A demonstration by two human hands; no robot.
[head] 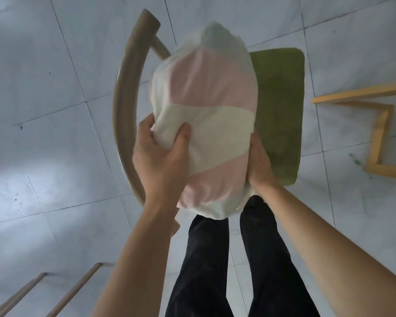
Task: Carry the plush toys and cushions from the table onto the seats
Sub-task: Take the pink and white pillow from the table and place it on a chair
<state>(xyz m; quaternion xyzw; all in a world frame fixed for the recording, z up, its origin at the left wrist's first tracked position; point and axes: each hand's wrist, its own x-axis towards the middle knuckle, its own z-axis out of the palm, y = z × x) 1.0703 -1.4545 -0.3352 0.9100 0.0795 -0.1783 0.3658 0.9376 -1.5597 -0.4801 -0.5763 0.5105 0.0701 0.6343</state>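
Pale grey floor tiles (pixel 44 99) with thin dark joints and a few small dark specks fill the view from above. On them stands a chair whose backrest (pixel 126 88) is a smooth, light-brown wooden band bent into a curve, with a round wooden post under its far end. The chair's seat pad (pixel 281 99) is a flat, olive-green square with rounded corners and a short, felt-like nap.

Both hands hold a cushion (pixel 206 124) over the seat. It covers the side of the pad nearest the backrest and leaves the pad's right edge and far right corner showing. The cushion is plump and soft, its smooth fabric running in broad diagonal bands of pale pink and cream, and its far end is blurred.

The left hand (pixel 160 156) grips the cushion's near left corner, thumb on top and fingers curled round the side, bunching the fabric. The right hand (pixel 260 163) lies flat against the cushion's right side with fingers straight, its thumb hidden. The two hands are apart with the cushion between them.

Below the cushion are black trousers (pixel 206 271). An angular yellow wooden frame (pixel 380 131) stands at the right, and thin light-brown wooden rods (pixel 78 291) slant across the lower left.
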